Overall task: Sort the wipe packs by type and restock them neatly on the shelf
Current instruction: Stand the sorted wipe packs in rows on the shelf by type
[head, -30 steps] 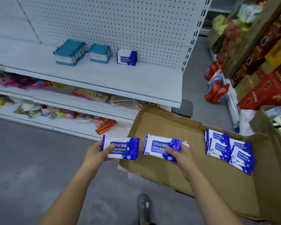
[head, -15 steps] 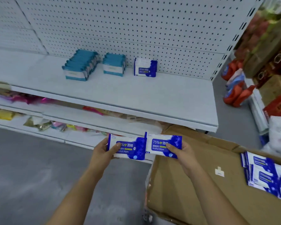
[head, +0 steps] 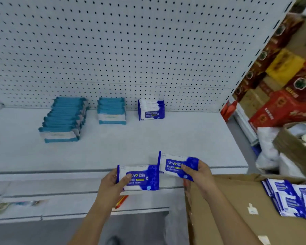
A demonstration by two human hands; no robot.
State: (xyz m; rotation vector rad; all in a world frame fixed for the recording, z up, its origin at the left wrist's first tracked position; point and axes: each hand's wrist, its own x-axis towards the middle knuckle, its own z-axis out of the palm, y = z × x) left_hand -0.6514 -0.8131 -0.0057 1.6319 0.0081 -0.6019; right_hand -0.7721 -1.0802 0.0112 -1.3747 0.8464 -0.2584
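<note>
Raised to shelf (head: 113,152) level, left hand (head: 111,185) and right hand (head: 200,175) fingers each grip a "75% Alcohol Wipes" pack (head: 143,177).

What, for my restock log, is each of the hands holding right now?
Left hand: grips the lower blue-and-white plastic alcohol wipe pack.
Right hand: grips the upper blue-and-white plastic alcohol wipe pack.

Blue wipe packs (head: 141,177): thin plastic film, seen as glossy, smooth and printed, at lower centre.
Teal wipe packs (head: 60,135): plastic film, shown with a duller sheen, at centre left.
Shelf (head: 184,138): a matt, finely grained white surface is shown.
Pegboard (head: 148,50): matt white, perforated.
Cardboard box (head: 228,218): brown card, matt and rough, at lower right.
</note>
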